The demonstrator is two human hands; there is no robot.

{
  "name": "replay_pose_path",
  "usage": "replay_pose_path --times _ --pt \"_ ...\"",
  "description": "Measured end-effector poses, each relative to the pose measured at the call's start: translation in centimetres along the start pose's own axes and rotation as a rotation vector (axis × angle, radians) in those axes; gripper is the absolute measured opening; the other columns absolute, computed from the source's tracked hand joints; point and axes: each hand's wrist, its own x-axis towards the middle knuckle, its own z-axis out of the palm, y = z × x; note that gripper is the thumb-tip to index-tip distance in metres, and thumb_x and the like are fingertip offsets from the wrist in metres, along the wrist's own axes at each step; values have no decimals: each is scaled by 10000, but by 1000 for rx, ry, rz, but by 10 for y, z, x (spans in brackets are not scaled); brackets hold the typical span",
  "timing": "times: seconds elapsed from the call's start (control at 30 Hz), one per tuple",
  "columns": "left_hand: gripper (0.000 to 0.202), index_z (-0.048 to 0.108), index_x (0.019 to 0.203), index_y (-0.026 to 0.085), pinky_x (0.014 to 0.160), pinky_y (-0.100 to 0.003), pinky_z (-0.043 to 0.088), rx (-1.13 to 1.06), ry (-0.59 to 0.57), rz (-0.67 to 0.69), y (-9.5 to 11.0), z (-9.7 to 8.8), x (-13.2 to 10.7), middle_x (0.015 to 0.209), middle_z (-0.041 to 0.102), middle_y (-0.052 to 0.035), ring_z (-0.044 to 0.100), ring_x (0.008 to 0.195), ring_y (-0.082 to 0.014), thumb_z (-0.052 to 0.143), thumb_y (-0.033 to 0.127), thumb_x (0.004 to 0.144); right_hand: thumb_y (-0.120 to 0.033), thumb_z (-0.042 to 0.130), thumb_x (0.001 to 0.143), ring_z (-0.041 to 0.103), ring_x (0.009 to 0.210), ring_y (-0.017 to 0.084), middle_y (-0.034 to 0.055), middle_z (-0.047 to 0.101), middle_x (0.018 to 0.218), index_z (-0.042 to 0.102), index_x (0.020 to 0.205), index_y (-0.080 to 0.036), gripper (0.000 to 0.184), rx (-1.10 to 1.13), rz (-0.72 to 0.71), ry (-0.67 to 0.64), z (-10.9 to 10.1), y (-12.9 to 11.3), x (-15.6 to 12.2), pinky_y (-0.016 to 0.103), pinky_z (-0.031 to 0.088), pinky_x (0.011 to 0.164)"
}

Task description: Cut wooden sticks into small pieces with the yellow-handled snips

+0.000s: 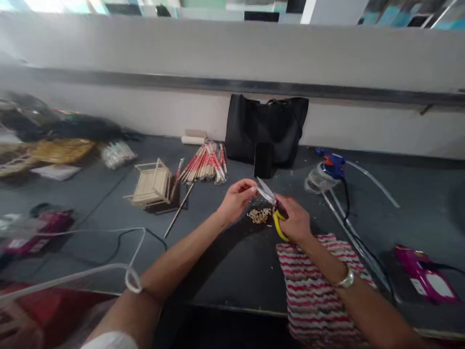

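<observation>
My right hand (295,218) grips a pair of scissors (268,193) by the yellow handle, with the blades parted and pointing up and to the left. My left hand (238,199) is closed in a pinch close to the blades; whatever lies between its fingertips is too small to make out. Below both hands, a small heap of cut wooden bits (259,215) lies on the dark table (232,271). Under my right forearm a striped red, white and grey knitted cloth (319,291) hangs over the table's front edge.
Behind my hands stand a black bag (267,126) and a phone (263,161). Wrapped chopsticks (206,164), a single stick (178,210) and a small stick-built frame (151,184) lie to the left. A blue glue gun (332,164) and a magenta packet (425,276) are at right.
</observation>
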Motion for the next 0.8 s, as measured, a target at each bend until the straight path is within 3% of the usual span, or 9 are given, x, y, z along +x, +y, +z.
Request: replay_pose_path --times 0.2,0.53,0.8 --pt "231 729 753 164 666 -207 467 -10 -22 7 -7 3 -3 717 679 14 592 659 -83 902 222 612 -148 560 721 642 762 183 11 698 830 676 1217 -229 516 -24 -14 -21 0 0 -1 267 510 700" --pt "237 709 743 176 722 -243 495 -33 15 16 -12 8 -7 734 685 19 612 694 -101 900 215 608 -141 560 723 632 791 191 25 690 836 679 1221 -227 519 -96 -58 29 -1 -4 -1 265 503 716" --pt "197 705 755 176 696 -232 478 0 49 51 -16 9 -8 730 665 15 583 675 -94 866 193 643 -141 554 732 639 798 197 29 697 861 673 1221 -242 514 -96 -28 -22 0 -5 -4 273 512 711"
